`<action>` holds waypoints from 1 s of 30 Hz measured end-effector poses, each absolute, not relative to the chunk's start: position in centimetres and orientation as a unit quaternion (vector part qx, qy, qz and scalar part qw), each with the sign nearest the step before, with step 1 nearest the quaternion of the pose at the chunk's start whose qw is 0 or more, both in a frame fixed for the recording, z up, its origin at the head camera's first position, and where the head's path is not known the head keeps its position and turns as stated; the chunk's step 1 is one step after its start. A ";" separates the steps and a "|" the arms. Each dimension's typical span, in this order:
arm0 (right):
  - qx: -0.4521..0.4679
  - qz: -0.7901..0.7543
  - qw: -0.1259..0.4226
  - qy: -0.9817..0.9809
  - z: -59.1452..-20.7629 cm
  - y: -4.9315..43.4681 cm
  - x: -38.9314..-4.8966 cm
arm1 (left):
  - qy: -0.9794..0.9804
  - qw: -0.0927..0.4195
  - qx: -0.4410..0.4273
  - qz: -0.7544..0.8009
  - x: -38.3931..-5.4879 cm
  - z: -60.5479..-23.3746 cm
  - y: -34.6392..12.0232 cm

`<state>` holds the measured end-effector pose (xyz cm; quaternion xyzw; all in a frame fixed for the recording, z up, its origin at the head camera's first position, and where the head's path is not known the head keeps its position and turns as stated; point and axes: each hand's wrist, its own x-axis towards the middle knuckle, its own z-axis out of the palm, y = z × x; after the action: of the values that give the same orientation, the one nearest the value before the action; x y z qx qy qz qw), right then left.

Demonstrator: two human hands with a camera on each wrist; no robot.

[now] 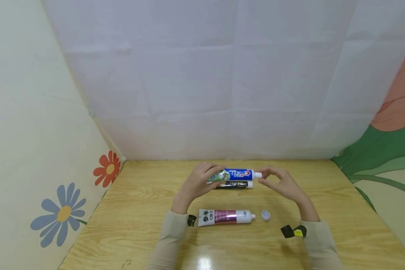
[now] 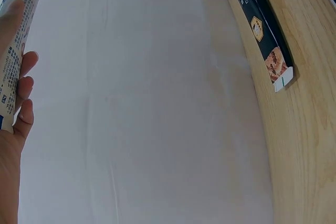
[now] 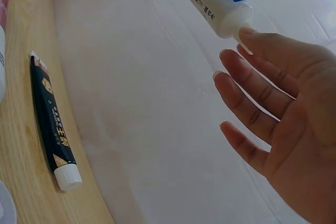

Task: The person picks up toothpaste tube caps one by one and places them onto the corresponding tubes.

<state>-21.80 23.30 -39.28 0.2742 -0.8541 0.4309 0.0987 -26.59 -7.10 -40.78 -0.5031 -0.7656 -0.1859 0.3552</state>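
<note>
Your left hand (image 1: 199, 180) curls around the blue tube (image 1: 239, 174), its white cap (image 1: 258, 175) pinched between thumb and forefinger of your right hand (image 1: 286, 183), other fingers spread.

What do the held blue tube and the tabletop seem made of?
Blue tube: likely plastic or laminate, smooth and glossy, from its shiny printed skin. Tabletop: wood or wood-look laminate, satin, from grain lines and a blurred light reflection.

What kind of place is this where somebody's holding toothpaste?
Probably a little indoor booth or corner set up specially, though I can't be sure. There's a wooden table, a creased, pale sheet behind it, and big flowers decorating the sides.
</note>
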 end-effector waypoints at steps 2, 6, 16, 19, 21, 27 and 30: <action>0.279 0.427 0.104 -0.854 -39.6 23.5 -22.1 | -0.766 0.356 -0.503 -0.184 -26.6 -40.8 -7.1; 0.276 0.427 0.109 -0.854 -41.0 23.9 -23.1 | -0.767 0.356 -0.502 -0.182 -26.6 -40.8 -7.1; 0.276 0.439 0.107 -0.849 -41.2 23.9 -23.3 | -0.765 0.357 -0.503 -0.183 -26.6 -40.8 -7.1; 0.282 0.438 0.104 -0.847 -41.2 23.9 -23.3 | -0.764 0.358 -0.505 -0.183 -26.6 -40.9 -7.1; 0.285 0.437 0.100 -0.847 -41.0 23.8 -23.1 | -0.764 0.359 -0.505 -0.181 -26.6 -40.9 -7.1; 0.290 0.437 0.086 -0.847 -39.1 23.0 -21.8 | -0.761 0.365 -0.505 -0.181 -26.7 -40.9 -7.1; 0.286 0.436 0.081 -0.850 -38.4 22.7 -21.3 | -0.761 0.364 -0.506 -0.180 -26.7 -40.9 -7.2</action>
<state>-21.29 22.67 -38.39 0.2862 -0.8496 0.4355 0.0814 -26.74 -7.15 -40.94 -0.5064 -0.7607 -0.1799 0.3641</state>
